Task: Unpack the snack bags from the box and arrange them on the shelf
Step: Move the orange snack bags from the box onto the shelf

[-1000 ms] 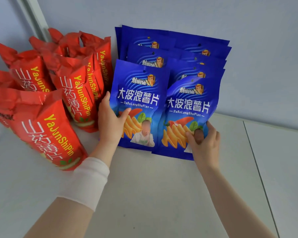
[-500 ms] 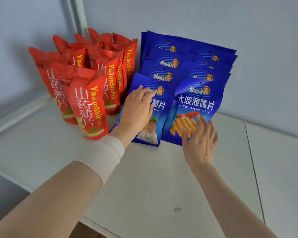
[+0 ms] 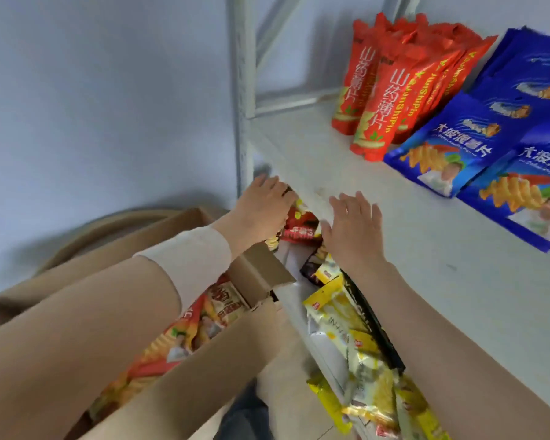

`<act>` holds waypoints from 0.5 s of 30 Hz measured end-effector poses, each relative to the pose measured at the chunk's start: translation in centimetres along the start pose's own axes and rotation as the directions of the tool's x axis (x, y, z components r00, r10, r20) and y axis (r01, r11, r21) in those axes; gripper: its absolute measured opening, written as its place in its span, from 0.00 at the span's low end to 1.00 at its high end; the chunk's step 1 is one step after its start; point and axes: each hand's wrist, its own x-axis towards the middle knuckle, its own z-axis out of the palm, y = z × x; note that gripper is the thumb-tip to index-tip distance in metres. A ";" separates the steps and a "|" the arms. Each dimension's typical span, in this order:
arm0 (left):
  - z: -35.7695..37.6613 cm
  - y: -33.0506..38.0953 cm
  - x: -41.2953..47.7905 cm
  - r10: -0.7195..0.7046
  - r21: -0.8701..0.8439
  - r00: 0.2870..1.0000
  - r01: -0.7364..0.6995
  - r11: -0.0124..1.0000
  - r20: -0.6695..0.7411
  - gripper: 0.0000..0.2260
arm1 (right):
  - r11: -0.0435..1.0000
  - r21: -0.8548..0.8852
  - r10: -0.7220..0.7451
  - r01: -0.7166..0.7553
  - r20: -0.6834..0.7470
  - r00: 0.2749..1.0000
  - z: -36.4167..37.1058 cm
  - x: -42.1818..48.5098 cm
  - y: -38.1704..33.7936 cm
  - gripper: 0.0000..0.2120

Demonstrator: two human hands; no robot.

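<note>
— While both hands hover at the front lip of the shelf (image 3: pixel 394 249) with nothing in them, how would you go at the snack bags (image 3: pixel 185 335) in the box (image 3: pixel 229 354)? Left hand (image 3: pixel 262 211) and right hand (image 3: pixel 354 230) both have their fingers (image 3: pixel 359 203) loose and spread, not wrapped round anything.

— Those bags are down and left of the fingers, under the left forearm, lying flat in the open cardboard box. My guess: light, puffy, crinkly film, kinda slick, and the chips inside will crack if you squeeze the middle. I'd pinch the sealed top strip or cradle the sides, a couple at a time, no bear hugs.

— And the ones already on the shelf?

— Red bags (image 3: pixel 385 100) stand in a bunch up and to the right of the fingers. Blue bags (image 3: pixel 458 144) sit in overlapping rows past those, further right again. Both groups look tippy to me, so I'd set a new bag down gently against its row, not shove it in.

— What's the stuff right under the fingers?

— A red packet (image 3: pixel 299 228) just below the fingertips, and yellow packets (image 3: pixel 340 315) on the lower level beneath the right wrist. Can't tell if they're part of this job, it's pretty blurry down there.
</note>
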 end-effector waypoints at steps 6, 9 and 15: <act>7.2 -9.2 -13.1 -0.310 -0.020 0.925 0.322 0.947 0.217 0.20 | 0.946 0.042 -0.325 0.322 0.106 0.940 5.4 -0.8 -13.7 0.24; 11.9 -12.5 -19.1 -0.447 -0.065 0.837 0.489 0.870 0.314 0.21 | 0.911 0.089 -0.413 0.404 0.225 0.882 9.5 -1.3 -19.7 0.25; 22.0 -14.5 -28.8 -0.593 -0.138 0.542 0.796 0.589 0.596 0.19 | 0.908 0.130 -0.404 0.400 0.529 0.746 19.5 -4.1 -27.1 0.25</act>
